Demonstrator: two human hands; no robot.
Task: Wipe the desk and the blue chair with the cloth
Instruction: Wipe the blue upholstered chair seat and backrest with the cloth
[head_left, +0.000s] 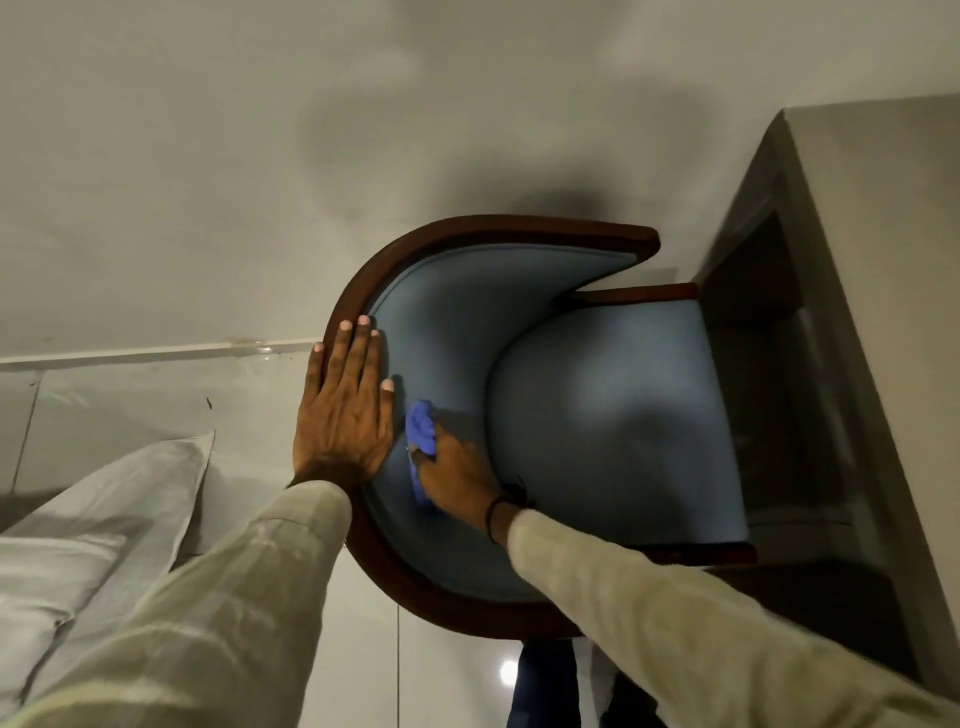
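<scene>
The blue chair (597, 410) has a curved dark wooden frame and pale blue padding, seen from above in the middle of the view. My left hand (345, 410) lies flat with fingers spread on the top of the backrest, over the wooden rim and padding. My right hand (457, 475) grips a bright blue cloth (421, 431) and presses it against the inner padding of the backrest, just right of my left hand. The desk (852, 270) stands at the right, with the chair's seat front tucked toward its opening.
A white pillow (93, 530) lies at the lower left on a bed. Pale glossy floor tiles (156, 208) spread around the chair. The desk's dark recess (753, 291) faces the seat front. Dark trouser legs (545, 680) show below the chair.
</scene>
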